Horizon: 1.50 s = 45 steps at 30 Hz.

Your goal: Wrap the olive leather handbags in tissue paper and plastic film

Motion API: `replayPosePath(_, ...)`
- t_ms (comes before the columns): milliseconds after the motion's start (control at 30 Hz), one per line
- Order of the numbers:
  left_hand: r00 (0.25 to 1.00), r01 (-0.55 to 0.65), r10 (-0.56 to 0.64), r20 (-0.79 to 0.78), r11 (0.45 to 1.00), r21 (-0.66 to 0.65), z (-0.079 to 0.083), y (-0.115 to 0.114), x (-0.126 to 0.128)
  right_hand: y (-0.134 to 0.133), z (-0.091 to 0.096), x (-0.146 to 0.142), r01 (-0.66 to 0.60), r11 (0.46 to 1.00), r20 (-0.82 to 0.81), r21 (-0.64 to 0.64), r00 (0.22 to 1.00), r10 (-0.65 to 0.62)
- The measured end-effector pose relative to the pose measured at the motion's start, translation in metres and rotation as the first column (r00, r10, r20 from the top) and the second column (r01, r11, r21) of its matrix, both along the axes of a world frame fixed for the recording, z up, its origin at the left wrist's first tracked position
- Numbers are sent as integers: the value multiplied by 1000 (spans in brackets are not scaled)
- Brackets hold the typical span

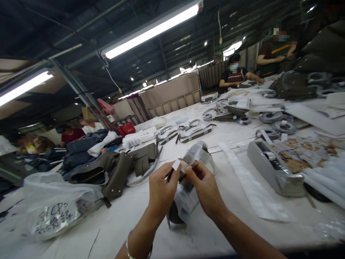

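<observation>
My left hand pinches a small white paper tag between thumb and fingers. Close beside it, my right hand is closed with thumb and fingertips together. A pale piece runs between the two sets of fingers; its exact kind is unclear. Beneath and behind my hands lies a dark olive bag part with white tissue wrapping around it. More of that wrapping shows below my wrists, and my hands hide its middle.
Olive handbags lie to the left, by a clear plastic bag with handwriting. On the right stand a grey tape dispenser, a white foam strip and brown scraps. Wrapped bag parts lie ahead. Co-workers work across the table.
</observation>
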<state>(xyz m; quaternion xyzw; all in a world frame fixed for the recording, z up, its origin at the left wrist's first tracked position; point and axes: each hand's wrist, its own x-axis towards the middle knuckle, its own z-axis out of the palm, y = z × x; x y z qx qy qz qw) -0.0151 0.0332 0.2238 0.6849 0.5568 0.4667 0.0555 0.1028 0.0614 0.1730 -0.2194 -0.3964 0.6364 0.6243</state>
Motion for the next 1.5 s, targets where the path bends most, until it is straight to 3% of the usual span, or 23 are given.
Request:
replayPosePath(200, 984, 132, -125, 129, 990, -49, 0, 6, -1, 2, 1, 1, 74, 997, 33, -26, 997, -73)
replayPosePath(367, 956, 243, -208, 205, 957, -160, 12, 7, -6, 2, -3, -2, 95, 995, 53, -19, 994, -94)
replayPosePath(500, 973, 219, -203, 106, 962, -163, 23, 6, -10, 1, -3, -4, 106, 994, 54, -11, 993, -105)
replayPosePath(667, 972, 1, 12, -235, 999, 53, 18, 2, -8, 1, 1, -6, 130, 991, 47, -36, 991, -129)
replayPosePath(733, 936, -73, 138, -323, 976, 205, 10, -1, -4, 1, 1, -8, 120, 992, 30, -31, 992, -119)
replayPosePath(833, 906, -119, 258, -334, 915, 384, -4, -4, 4, 2, -1, -11, 130, 992, 11, 5, 991, -130)
replayPosePath(1133, 923, -107, 255, -287, 889, 445, -23, -4, 15, 4, -6, -20, 188, 982, -25, -4, 982, -188)
replayPosePath(1400, 942, -110, 249, -223, 860, 498, -30, 2, 15, 4, 2, -18, 100, 991, -110, -92, 988, -110)
replayPosePath(1500, 943, -115, 250, -217, 863, 492, -29, 3, 12, 1, 2, -13, 25, 998, -135, -66, 990, -33)
